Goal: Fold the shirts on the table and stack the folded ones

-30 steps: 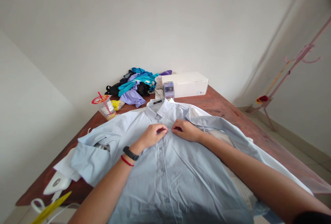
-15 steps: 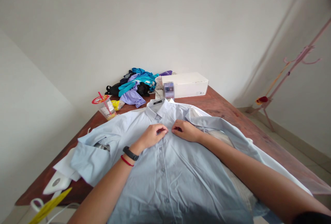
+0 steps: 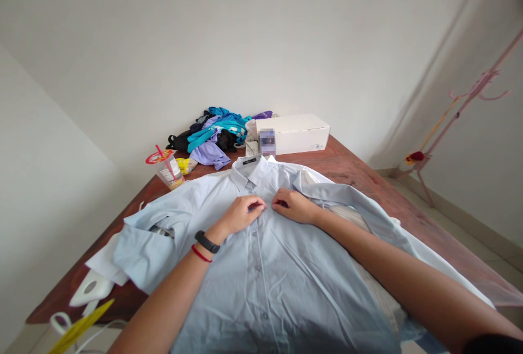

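A light blue-grey button-up shirt (image 3: 281, 267) lies face up, spread over the table, its collar at the far end and its buttons down the middle. My left hand (image 3: 245, 212) rests on the chest of the shirt, just left of the button line, fingers curled in toward the thumb. Across a small gap, my right hand (image 3: 294, 205) lies curled the same way on the right side of the chest. No cloth looks bunched or lifted at either hand. The shirt's left-hand sleeve is folded over, with a dark object (image 3: 162, 231) partly showing there.
At the back of the reddish-brown table (image 3: 355, 166) stand a white box (image 3: 298, 133) and a pile of clothes (image 3: 218, 133). A plastic cup with a straw (image 3: 169, 171) is at the left edge. Near left lies a white device (image 3: 90, 287). A pink coat stand (image 3: 469, 95) stands right.
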The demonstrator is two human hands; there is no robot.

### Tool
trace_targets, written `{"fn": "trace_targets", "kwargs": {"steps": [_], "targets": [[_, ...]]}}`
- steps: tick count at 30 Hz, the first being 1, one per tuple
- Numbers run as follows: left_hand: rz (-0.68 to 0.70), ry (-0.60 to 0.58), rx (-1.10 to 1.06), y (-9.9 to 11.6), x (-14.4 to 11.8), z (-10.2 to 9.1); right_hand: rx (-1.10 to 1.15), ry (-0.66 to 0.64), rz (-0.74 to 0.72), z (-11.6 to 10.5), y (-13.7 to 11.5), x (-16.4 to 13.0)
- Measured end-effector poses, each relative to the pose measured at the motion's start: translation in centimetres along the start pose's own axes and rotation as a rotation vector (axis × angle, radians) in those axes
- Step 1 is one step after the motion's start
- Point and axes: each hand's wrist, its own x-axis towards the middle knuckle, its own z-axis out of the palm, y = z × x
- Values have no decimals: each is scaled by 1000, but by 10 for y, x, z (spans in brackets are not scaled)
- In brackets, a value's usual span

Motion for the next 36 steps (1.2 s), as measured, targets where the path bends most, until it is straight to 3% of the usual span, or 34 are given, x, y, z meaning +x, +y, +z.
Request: {"fn": "trace_targets", "kwargs": {"steps": [36], "targets": [[22, 5, -59, -4, 0, 2, -5, 13, -3, 0, 0, 0]]}}
